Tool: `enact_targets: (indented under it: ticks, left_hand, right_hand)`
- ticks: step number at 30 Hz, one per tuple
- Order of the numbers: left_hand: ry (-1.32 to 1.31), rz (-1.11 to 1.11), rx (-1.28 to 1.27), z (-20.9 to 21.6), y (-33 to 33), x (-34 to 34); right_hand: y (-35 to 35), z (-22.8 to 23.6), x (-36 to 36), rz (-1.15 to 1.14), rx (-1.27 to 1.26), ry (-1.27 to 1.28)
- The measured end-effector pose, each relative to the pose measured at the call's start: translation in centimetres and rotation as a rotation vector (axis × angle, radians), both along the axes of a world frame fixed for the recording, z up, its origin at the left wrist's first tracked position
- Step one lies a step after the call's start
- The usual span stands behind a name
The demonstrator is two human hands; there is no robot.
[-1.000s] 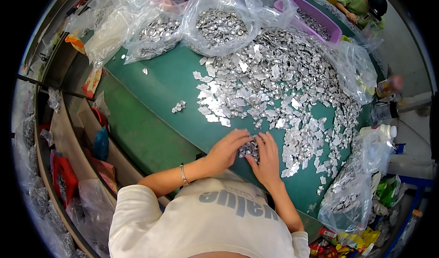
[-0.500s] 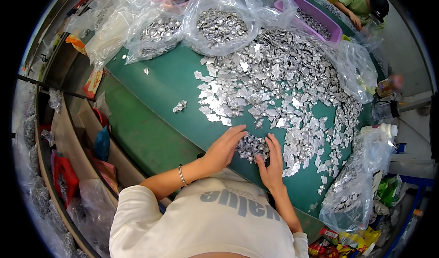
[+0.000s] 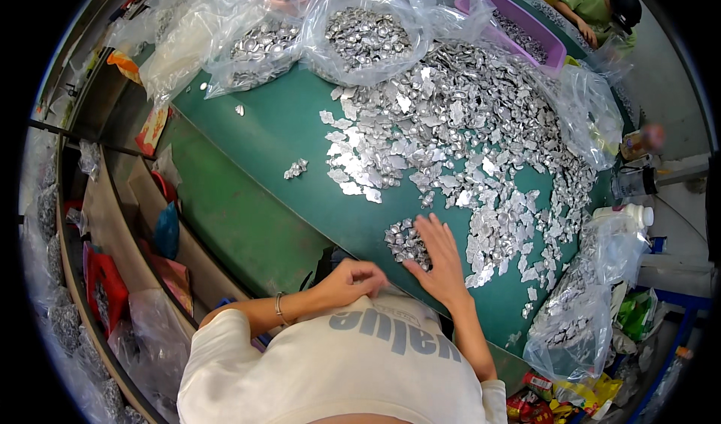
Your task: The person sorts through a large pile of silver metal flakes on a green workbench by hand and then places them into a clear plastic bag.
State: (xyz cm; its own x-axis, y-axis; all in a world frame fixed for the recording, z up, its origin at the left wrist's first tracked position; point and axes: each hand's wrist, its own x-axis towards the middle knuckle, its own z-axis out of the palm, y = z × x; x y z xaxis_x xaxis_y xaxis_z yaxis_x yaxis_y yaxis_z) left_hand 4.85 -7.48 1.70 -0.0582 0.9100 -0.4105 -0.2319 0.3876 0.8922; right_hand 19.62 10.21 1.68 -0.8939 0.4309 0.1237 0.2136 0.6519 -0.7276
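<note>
Heap of small, knobbly silvery metal pieces sits near the front edge of the smooth green tabletop, person's right hand laid along its right side, fingers extended, thumb spread wide. Left hand is curled in front of the pale cloth shirt, apart from the heap; fingertips are hard to make out, so can't tell if it pinches anything. Beyond: broad spread of thin, jagged-edged shiny flakes, plus crinkled clear plastic bags.
</note>
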Motion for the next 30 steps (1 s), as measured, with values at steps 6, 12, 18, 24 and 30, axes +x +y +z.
enact_targets:
  ticks: [6,12,18,24,30]
  left_hand:
    - [-1.041,0.065,-0.284,-5.1,-0.5,-1.0]
    - [-1.347,0.002,-0.304,-7.0,1.0,0.6]
    - [-1.531,-0.032,-0.174,-7.4,2.5,1.6]
    - [-1.572,-0.092,-0.142,-8.0,2.3,1.9]
    - [-1.721,0.072,-0.215,-8.3,2.0,2.3]
  right_hand:
    - [-0.2,-0.9,1.1,0.035,-0.05,0.024]
    - [-1.3,-0.7,2.2,0.025,0.039,-0.003]
    - [-2.3,0.2,1.8,-0.016,0.097,-0.024]
    - [-4.1,-0.8,3.0,0.06,0.144,-0.041]
    - [-6.3,-0.8,3.7,0.187,0.106,0.014]
